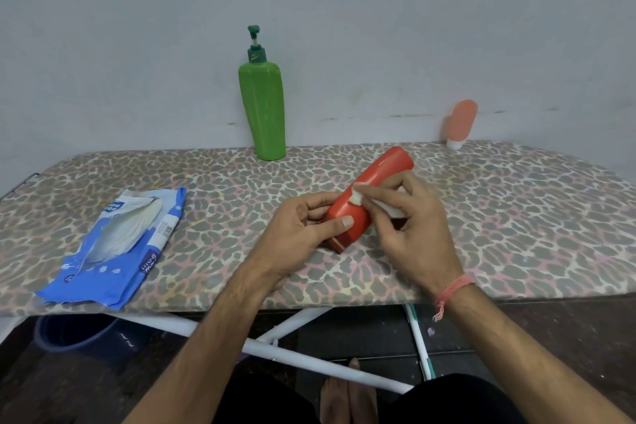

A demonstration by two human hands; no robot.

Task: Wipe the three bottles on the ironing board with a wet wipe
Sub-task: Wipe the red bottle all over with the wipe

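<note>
A red bottle (378,179) is held tilted just above the leopard-print ironing board (220,217), its cap end toward me. My left hand (303,231) grips its lower end, thumb across the front. My right hand (409,224) pinches a folded white wet wipe (359,197) and presses it against the bottle's side. A tall green pump bottle (263,107) stands upright at the board's far edge. At the far right, a small pink tube (462,122) stands on its white cap against the wall.
A blue wet-wipe pack (117,251) lies open on the board's left near the front edge. White board legs (309,361) cross below. A dark bucket (75,330) sits on the floor at left. My feet (347,392) show underneath.
</note>
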